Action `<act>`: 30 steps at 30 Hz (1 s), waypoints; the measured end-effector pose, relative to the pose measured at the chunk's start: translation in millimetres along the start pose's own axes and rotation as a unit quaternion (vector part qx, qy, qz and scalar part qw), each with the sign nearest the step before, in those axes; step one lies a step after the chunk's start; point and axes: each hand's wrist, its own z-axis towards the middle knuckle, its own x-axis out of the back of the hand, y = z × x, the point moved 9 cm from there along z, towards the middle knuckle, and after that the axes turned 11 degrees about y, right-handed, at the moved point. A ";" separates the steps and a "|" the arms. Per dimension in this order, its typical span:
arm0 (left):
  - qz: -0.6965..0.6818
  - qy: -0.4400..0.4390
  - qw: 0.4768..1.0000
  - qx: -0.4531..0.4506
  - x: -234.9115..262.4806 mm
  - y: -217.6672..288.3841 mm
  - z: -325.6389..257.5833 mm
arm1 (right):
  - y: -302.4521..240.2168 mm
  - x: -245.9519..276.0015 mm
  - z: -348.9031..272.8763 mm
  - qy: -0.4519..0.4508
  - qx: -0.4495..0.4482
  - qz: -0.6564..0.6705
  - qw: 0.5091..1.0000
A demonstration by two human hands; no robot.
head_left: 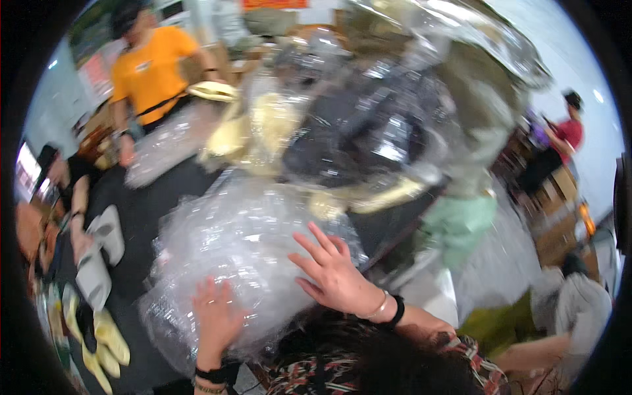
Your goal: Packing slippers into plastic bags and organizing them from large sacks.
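Observation:
A heap of clear plastic bags (224, 224) lies on the dark table (141, 217) in front of me. My left hand (216, 317) rests against the near side of the heap, fingers stretched and slightly blurred. Over its right side, my right hand (336, 273) has its fingers spread and holds nothing; whether it touches the plastic I cannot tell. Just beyond is a pile of plastic-wrapped goods, with a dark bundle (368, 125) and pale yellow slippers (273, 118) showing through the film.
On the left, a co-worker's hand (82, 245) touches one of two light grey slippers (94, 280). Several pale yellow slippers (110, 336) lie nearer. Across the table, a person in orange (155, 66) holds a clear bag (168, 145). Green sacking (461, 224) and cardboard boxes (559, 197) stand right.

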 end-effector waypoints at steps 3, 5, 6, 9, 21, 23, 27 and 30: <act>0.032 -0.026 0.998 0.048 12.7 -1.9 -2.5 | 49.8 63.4 -20.7 0.138 -0.048 0.028 0.989; 0.066 -0.042 0.997 0.024 20.5 11.2 6.0 | 99.2 93.1 -61.3 0.212 -0.098 0.007 0.972; 0.112 -0.042 0.992 0.034 24.0 12.2 6.9 | 124.7 105.3 -85.9 0.234 -0.121 -0.033 0.964; 0.004 -0.030 1.000 0.002 33.7 33.0 14.4 | 200.0 136.6 -186.8 0.276 -0.288 -0.090 0.913; 0.033 -0.072 0.989 -0.123 -29.1 82.4 33.2 | 358.7 -134.5 -667.1 -0.259 -0.752 -0.051 0.603; 0.061 -0.107 0.991 -0.042 -49.2 57.6 33.7 | 346.8 -173.5 -696.7 -0.333 -0.692 -0.126 0.627; -0.011 -0.209 0.978 0.017 -50.1 23.7 39.5 | 375.7 -215.3 -681.2 -0.088 -0.843 0.007 0.531; 0.029 -0.237 0.971 -0.012 -56.5 50.4 100.9 | 409.6 -238.8 -678.8 -0.393 -0.702 -0.085 0.588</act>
